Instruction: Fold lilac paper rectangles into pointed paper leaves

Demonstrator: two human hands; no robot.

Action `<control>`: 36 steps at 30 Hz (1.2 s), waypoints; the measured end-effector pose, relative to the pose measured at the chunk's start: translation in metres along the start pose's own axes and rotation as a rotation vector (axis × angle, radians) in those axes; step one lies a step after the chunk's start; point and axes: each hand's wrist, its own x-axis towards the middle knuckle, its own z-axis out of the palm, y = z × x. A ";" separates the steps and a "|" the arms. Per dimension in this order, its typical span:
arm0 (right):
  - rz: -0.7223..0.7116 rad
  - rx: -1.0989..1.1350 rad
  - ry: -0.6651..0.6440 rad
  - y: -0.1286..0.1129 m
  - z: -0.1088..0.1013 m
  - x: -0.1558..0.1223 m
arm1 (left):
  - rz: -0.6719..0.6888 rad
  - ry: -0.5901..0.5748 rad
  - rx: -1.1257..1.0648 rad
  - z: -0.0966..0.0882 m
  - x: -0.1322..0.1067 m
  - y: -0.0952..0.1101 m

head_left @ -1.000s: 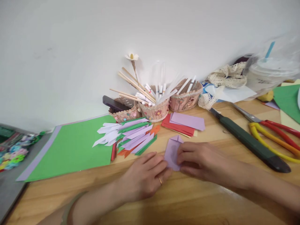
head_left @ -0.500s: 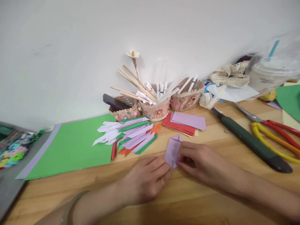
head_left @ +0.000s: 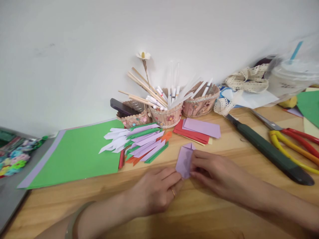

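A small purple piece of paper lies on the wooden table in front of me, with folded corners at its far end. My left hand, a ring on one finger, is closed on the paper's near left corner. On its right edge my right hand is closed, thumb and fingers pinched together. Just beyond lies a pile of folded paper strips in white, purple, green and orange. Behind the paper rest purple rectangles on red paper slips.
Green sheets lie at left. Decorated baskets with sticks and pens stand by the wall. To the right are a dark green-handled cutter, scissors, lace ribbon and a lidded plastic cup.
The near edge of the purple paper, where small folds stood up between my hands, now looks flatter. Both hands keep nearly the same place; the view has shifted slightly.
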 end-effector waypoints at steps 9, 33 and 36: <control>0.089 -0.093 0.037 0.000 0.009 0.001 | -0.068 -0.051 -0.057 -0.001 0.000 0.002; 0.065 -0.166 0.051 0.004 0.016 0.000 | -0.249 -0.120 -0.151 -0.004 0.009 0.007; 0.066 -0.180 0.045 0.004 0.014 0.000 | -0.201 -0.150 -0.116 0.000 0.004 0.005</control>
